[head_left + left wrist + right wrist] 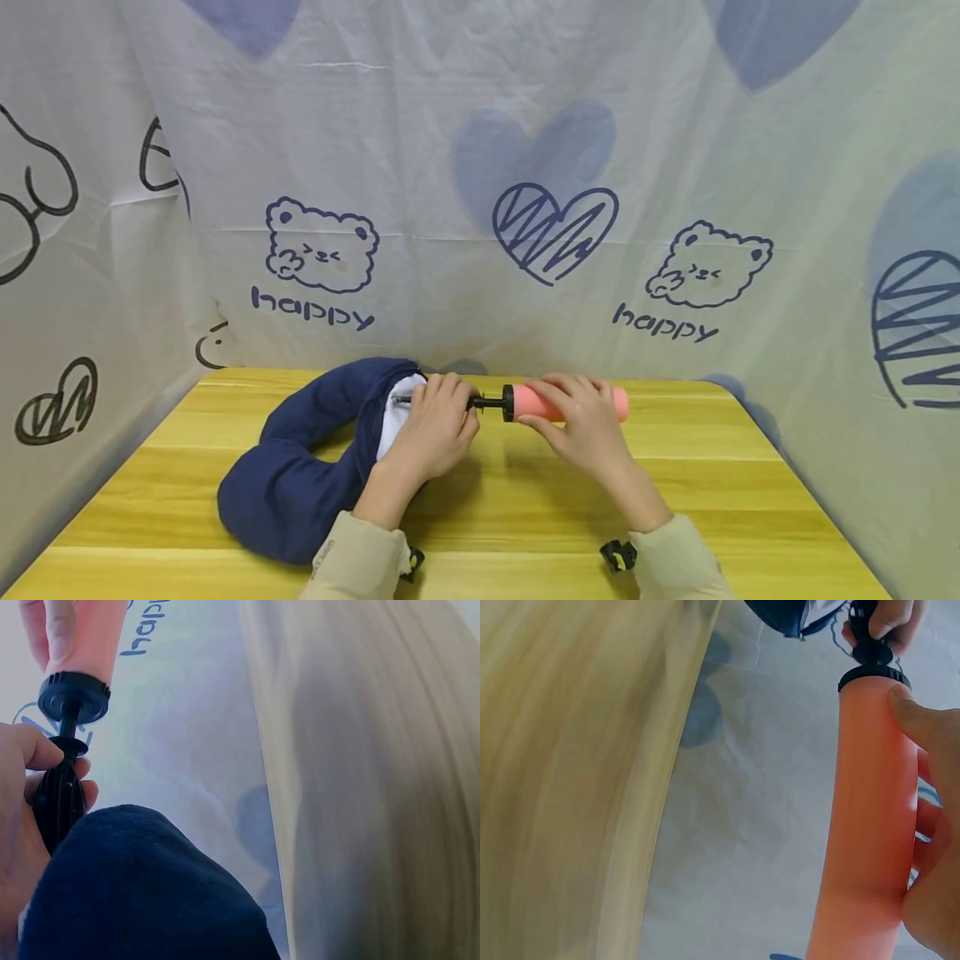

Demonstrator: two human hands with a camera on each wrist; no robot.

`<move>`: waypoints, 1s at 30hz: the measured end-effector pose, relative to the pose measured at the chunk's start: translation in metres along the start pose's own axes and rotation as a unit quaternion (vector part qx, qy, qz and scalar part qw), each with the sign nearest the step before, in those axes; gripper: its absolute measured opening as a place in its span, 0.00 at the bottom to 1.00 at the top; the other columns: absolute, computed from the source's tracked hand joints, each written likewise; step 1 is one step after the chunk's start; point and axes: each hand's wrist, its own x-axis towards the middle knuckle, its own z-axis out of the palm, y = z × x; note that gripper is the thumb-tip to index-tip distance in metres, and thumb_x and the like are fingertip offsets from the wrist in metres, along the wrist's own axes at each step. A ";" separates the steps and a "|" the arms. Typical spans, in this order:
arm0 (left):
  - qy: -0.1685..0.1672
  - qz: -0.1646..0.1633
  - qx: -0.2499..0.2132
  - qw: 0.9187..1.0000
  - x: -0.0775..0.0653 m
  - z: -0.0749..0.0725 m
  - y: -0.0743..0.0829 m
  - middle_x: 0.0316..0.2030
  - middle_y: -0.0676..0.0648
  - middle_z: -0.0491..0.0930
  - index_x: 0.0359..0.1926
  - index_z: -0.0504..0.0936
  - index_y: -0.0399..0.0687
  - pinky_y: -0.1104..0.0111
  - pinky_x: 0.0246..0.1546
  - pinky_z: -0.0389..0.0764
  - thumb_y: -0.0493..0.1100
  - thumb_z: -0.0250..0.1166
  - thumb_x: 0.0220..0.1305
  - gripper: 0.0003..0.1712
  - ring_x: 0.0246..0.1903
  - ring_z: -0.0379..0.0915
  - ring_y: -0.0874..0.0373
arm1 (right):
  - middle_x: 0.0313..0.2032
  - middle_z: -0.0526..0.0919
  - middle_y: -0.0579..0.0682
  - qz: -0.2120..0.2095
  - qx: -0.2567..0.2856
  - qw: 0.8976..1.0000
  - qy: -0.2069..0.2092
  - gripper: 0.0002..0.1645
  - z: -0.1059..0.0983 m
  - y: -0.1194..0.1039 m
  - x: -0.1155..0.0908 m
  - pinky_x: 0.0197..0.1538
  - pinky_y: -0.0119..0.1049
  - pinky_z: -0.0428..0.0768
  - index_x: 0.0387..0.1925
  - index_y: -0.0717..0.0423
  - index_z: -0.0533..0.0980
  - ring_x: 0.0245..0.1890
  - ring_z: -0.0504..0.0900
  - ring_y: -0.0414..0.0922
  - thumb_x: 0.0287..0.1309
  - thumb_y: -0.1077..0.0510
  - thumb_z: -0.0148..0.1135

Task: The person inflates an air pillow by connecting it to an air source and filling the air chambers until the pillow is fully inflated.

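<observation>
Both hands hold a hand pump with a pink barrel (870,817) and a black handle (58,802), level above the table in the head view. My left hand (441,421) grips the black handle, thumb near its collar. My right hand (583,423) wraps round the pink barrel, thumb close to the black cap (874,673). A short stretch of black rod (491,402) shows between cap and handle. A navy U-shaped neck pillow (288,492) lies at the left, its end open on white lining (390,425). A thin metal tip (401,399) shows left of my left hand, over that lining.
The yellow wood-grain table (720,492) spreads under both hands. A pale cloth (435,317) printed with hearts and bears hangs behind its far edge and along the sides. Small black devices (618,556) sit at both sleeve cuffs.
</observation>
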 end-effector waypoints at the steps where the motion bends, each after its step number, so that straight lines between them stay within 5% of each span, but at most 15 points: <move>1: 0.000 -0.002 0.000 1.000 0.000 -0.001 -0.001 0.49 0.46 0.75 0.52 0.80 0.45 0.53 0.52 0.64 0.42 0.56 0.74 0.12 0.51 0.64 0.47 | 0.50 0.86 0.53 0.001 0.000 1.000 0.000 0.31 -0.001 0.002 0.000 0.58 0.62 0.68 0.58 0.51 0.84 0.53 0.82 0.56 0.53 0.46 0.79; 18: 0.020 -0.040 -0.018 0.999 -0.002 -0.018 -0.026 0.50 0.44 0.76 0.53 0.81 0.41 0.48 0.56 0.60 0.39 0.57 0.70 0.14 0.51 0.64 0.45 | 0.54 0.84 0.53 0.064 0.013 0.997 -0.028 0.31 -0.025 0.028 -0.002 0.65 0.62 0.60 0.58 0.51 0.84 0.59 0.78 0.56 0.53 0.49 0.81; 30: -0.007 0.008 0.015 1.000 0.001 0.000 0.000 0.47 0.45 0.74 0.52 0.79 0.41 0.52 0.50 0.63 0.40 0.53 0.72 0.13 0.50 0.64 0.45 | 0.48 0.87 0.54 0.003 -0.019 1.000 -0.015 0.31 -0.002 0.002 -0.001 0.54 0.61 0.70 0.54 0.53 0.86 0.51 0.82 0.57 0.52 0.44 0.80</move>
